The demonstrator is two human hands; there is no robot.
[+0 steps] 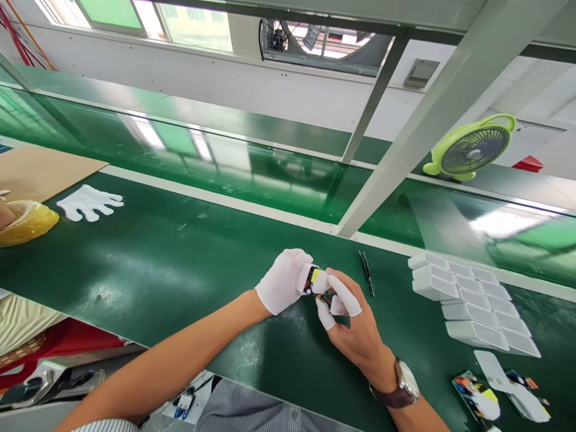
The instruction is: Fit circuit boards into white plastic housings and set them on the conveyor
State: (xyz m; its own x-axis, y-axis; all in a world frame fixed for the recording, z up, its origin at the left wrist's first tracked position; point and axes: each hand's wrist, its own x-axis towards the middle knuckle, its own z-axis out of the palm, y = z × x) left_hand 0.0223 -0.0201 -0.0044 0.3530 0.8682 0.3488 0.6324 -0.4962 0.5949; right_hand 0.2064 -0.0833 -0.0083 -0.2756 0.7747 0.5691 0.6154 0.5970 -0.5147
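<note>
My left hand (287, 282), in a white glove, is closed round a small electronic assembly (316, 280) with a yellow part and a white part. My right hand (348, 312) wears white finger cots on some fingers and a watch at the wrist. Its fingers pinch the assembly's right side, where a bit of green board and a red wire show. Both hands meet above the green table (211, 240). Black tweezers (366, 273) lie on the tabletop beyond my right hand.
White boxes (472, 300) stand in rows at the right. Nearer are circuit boards (477, 396) with white pieces. A white glove (90, 203) lies at the left beside another person's yellow sleeve (31, 223). A slanted metal post (405, 138) rises behind; a green fan (472, 149) stands beyond.
</note>
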